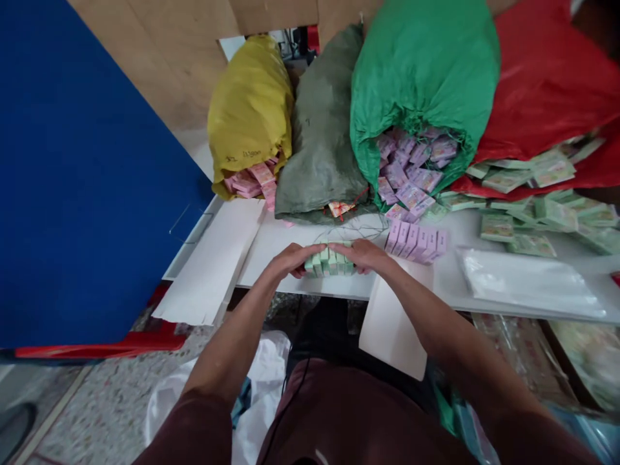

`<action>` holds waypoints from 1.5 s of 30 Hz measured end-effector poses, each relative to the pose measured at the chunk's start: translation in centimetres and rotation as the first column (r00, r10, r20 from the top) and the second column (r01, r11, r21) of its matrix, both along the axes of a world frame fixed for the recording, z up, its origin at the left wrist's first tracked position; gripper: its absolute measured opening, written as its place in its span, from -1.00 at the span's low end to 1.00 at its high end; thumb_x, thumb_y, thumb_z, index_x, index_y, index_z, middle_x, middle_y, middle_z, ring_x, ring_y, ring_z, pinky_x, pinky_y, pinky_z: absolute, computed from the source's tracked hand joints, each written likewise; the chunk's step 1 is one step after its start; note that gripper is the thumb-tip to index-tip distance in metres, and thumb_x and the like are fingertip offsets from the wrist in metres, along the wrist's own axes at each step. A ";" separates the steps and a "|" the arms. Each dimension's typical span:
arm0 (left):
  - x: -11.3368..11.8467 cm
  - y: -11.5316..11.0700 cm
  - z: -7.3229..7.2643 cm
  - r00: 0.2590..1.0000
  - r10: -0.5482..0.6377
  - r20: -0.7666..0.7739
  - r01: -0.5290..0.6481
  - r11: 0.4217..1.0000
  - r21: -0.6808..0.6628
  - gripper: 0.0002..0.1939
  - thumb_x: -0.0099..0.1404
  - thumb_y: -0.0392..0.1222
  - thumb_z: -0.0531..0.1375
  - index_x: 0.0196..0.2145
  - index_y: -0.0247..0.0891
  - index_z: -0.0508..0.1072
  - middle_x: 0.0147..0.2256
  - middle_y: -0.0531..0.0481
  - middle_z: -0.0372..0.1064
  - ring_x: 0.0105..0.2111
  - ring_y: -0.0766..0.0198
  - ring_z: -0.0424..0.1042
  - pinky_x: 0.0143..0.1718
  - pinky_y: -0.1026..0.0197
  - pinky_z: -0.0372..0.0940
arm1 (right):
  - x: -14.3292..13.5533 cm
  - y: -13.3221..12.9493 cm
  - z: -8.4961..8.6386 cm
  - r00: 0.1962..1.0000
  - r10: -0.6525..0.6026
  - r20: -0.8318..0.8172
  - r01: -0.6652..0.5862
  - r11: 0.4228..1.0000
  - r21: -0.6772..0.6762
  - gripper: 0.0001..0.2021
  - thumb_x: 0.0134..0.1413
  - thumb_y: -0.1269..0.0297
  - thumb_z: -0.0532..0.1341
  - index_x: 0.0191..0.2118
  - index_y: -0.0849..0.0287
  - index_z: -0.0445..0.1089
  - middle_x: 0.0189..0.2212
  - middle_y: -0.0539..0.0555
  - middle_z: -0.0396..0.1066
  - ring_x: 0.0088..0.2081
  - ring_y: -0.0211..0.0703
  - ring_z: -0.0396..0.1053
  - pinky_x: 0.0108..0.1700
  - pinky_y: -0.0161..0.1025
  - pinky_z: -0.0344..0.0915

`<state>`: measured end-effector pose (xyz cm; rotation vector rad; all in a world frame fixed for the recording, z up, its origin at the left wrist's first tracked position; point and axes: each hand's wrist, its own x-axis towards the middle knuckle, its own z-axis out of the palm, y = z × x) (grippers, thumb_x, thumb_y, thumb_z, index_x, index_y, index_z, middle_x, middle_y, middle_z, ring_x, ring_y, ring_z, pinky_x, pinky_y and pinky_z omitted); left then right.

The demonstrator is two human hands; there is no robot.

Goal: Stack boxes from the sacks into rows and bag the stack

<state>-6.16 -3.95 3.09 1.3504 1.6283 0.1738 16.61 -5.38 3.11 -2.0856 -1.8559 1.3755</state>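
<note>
A row of small light-green boxes (329, 263) stands on edge at the front of the white table (300, 226). My left hand (292, 258) presses the row's left end, its thumb lying along the top. At the opposite end my right hand (364, 254) does the same, so the row is squeezed between both hands and the thumbs nearly meet. A row of purple boxes (416, 241) stands just right of my right hand. Under my right forearm, a white sheet (397, 316) hangs over the table edge.
Behind stand a yellow sack (249, 110) with pink boxes, a grey sack (324, 135), a green sack (426, 64) spilling purple boxes and a red sack (542, 84) spilling green ones. Clear plastic bags (527, 284) lie right, white sheets (213, 258) left. A blue panel (87, 181) borders the left.
</note>
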 end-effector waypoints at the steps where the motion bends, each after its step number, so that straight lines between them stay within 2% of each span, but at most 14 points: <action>1: -0.2 0.2 -0.8 1.000 0.000 0.019 0.000 1.000 -0.015 -0.24 0.02 0.57 0.31 -0.50 -0.31 0.50 -0.59 -0.15 0.44 -0.58 0.12 0.45 -0.51 0.13 0.40 | -0.2 0.1 -0.6 1.000 -0.022 -0.019 0.022 1.000 -0.017 0.01 0.08 -0.64 0.01 -0.11 0.42 0.53 -0.54 0.28 0.52 -0.53 0.07 0.51 -0.41 -0.14 0.40; 3: -0.5 0.3 -1.8 0.999 -0.009 0.039 0.010 1.000 -0.015 -0.22 0.00 0.58 0.32 -0.47 -0.33 0.52 -0.56 -0.19 0.48 -0.54 0.07 0.50 -0.50 0.12 0.43 | -0.3 -0.1 -1.4 0.997 -0.061 -0.037 0.061 0.998 -0.019 0.02 0.06 -0.64 0.03 -0.06 0.42 0.52 -0.55 0.28 0.52 -0.52 0.08 0.52 -0.42 -0.14 0.43; 7: -0.4 -0.2 -2.1 1.000 -0.013 0.022 0.012 1.000 0.020 -0.18 -0.04 0.61 0.34 -0.43 -0.35 0.53 -0.54 -0.20 0.50 -0.50 0.00 0.55 -0.48 0.11 0.45 | 0.0 -1.0 -1.9 0.990 -0.118 -0.082 0.119 0.993 0.008 -0.05 0.10 -0.59 0.08 -0.06 0.41 0.50 -0.51 0.31 0.54 -0.48 0.09 0.55 -0.45 -0.16 0.46; 10: -0.3 -1.6 -2.0 0.990 0.062 0.127 -0.068 0.997 0.044 -0.11 0.08 0.69 0.17 -0.41 -0.35 0.51 -0.56 -0.20 0.47 -0.53 0.03 0.53 -0.49 0.12 0.43 | 0.7 -1.6 -2.5 0.973 -0.158 -0.167 0.164 0.986 0.020 -0.16 0.18 -0.50 0.11 -0.08 0.37 0.49 -0.40 0.32 0.57 -0.45 0.05 0.57 -0.46 -0.19 0.48; 12: -0.3 -3.1 -1.8 0.928 0.178 0.326 -0.195 0.981 0.020 -0.08 0.21 0.69 0.02 -0.30 -0.37 0.52 -0.51 -0.18 0.48 -0.55 0.11 0.50 -0.51 0.15 0.42 | 1.4 -2.1 -3.2 0.951 -0.191 -0.243 0.203 0.979 0.023 -0.25 0.22 -0.42 0.14 -0.06 0.32 0.49 -0.27 0.30 0.60 -0.42 -0.01 0.57 -0.45 -0.21 0.49; 15: -0.4 -5.3 -1.1 0.749 0.307 0.587 -0.351 0.935 -0.042 -0.06 0.32 0.62 -0.05 -0.05 -0.41 0.49 -0.39 -0.15 0.51 -0.55 0.19 0.49 -0.51 0.19 0.41 | 2.4 -3.1 -4.0 0.873 -0.224 -0.434 0.245 0.969 -0.007 -0.35 0.26 -0.32 0.17 0.01 0.26 0.49 -0.10 0.27 0.59 -0.37 -0.07 0.56 -0.39 -0.21 0.53; 17: -0.3 -6.4 -0.5 0.669 0.325 0.668 -0.393 0.918 -0.053 -0.04 0.34 0.61 -0.06 0.04 -0.45 0.47 -0.38 -0.15 0.51 -0.55 0.21 0.48 -0.50 0.19 0.42 | 2.8 -3.9 -4.3 0.808 -0.220 -0.546 0.239 0.970 -0.037 -0.37 0.29 -0.30 0.15 0.04 0.24 0.48 -0.06 0.26 0.58 -0.34 -0.07 0.56 -0.34 -0.20 0.55; 20: -0.3 -7.2 0.2 0.620 0.323 0.715 -0.408 0.911 -0.058 -0.03 0.34 0.60 -0.04 0.05 -0.47 0.47 -0.40 -0.13 0.49 -0.56 0.21 0.48 -0.50 0.18 0.41 | 2.9 -4.8 -4.5 0.779 -0.216 -0.589 0.237 0.971 -0.041 -0.35 0.29 -0.33 0.12 0.05 0.22 0.48 -0.10 0.25 0.58 -0.33 -0.06 0.55 -0.31 -0.18 0.56; 27: -0.7 -7.1 -0.7 0.633 0.312 0.708 -0.391 0.919 -0.055 -0.08 0.30 0.61 0.02 -0.07 -0.43 0.53 -0.46 -0.12 0.49 -0.58 0.20 0.48 -0.51 0.18 0.40 | 2.3 -5.0 -3.6 0.808 -0.253 -0.533 0.288 0.958 -0.019 -0.37 0.22 -0.36 0.20 -0.14 0.22 0.52 -0.30 0.19 0.57 -0.40 -0.06 0.51 -0.34 -0.13 0.55; 31: -1.5 -6.8 -2.1 0.702 0.293 0.649 -0.368 0.929 -0.022 -0.07 0.24 0.67 0.03 -0.20 -0.39 0.54 -0.49 -0.12 0.49 -0.59 0.17 0.48 -0.53 0.16 0.39 | 0.9 -5.0 -1.2 0.945 -0.192 -0.266 0.227 0.968 0.104 -0.34 0.26 -0.39 0.13 -0.24 0.23 0.51 -0.50 0.16 0.51 -0.46 -0.03 0.50 -0.37 -0.16 0.47; 34: -2.3 -6.7 -2.7 0.784 0.244 0.571 -0.328 0.944 0.047 -0.13 0.23 0.66 0.05 -0.30 -0.33 0.52 -0.53 -0.07 0.45 -0.58 0.18 0.47 -0.51 0.16 0.39 | -0.7 -5.5 0.3 0.994 -0.082 -0.070 0.097 0.965 0.244 -0.33 0.31 -0.38 0.05 -0.24 0.22 0.49 -0.47 0.15 0.51 -0.44 -0.04 0.50 -0.33 -0.18 0.41; 38: -3.7 -6.9 -2.5 0.866 0.171 0.471 -0.283 0.942 0.179 -0.18 0.25 0.63 0.07 -0.41 -0.29 0.49 -0.56 -0.03 0.39 -0.51 0.17 0.46 -0.47 0.18 0.39 | -3.3 -7.5 0.8 0.988 0.003 0.156 -0.086 0.845 0.528 -0.33 0.33 -0.36 0.06 -0.07 0.24 0.49 -0.21 0.25 0.54 -0.20 0.10 0.53 -0.12 -0.08 0.42; 42: -4.7 -7.2 -2.4 0.831 0.227 0.507 -0.325 0.939 0.114 -0.14 0.26 0.63 0.04 -0.23 -0.31 0.58 -0.37 -0.12 0.52 -0.35 0.10 0.49 -0.46 0.18 0.42 | -5.7 -10.1 0.5 0.982 -0.017 0.190 -0.129 0.674 0.727 -0.16 0.29 -0.40 0.10 0.31 0.30 0.34 0.05 0.38 0.45 -0.03 0.24 0.50 0.00 0.08 0.47; 45: -4.9 -7.3 -2.8 0.791 0.265 0.552 -0.367 0.927 0.082 -0.17 0.26 0.60 0.09 -0.15 -0.31 0.58 -0.22 -0.17 0.58 -0.22 0.04 0.52 -0.41 0.17 0.46 | -6.7 -11.1 0.1 0.992 0.007 0.127 -0.106 0.592 0.799 -0.18 0.33 -0.34 0.11 0.38 0.28 0.27 0.10 0.39 0.41 0.10 0.27 0.45 0.06 0.13 0.48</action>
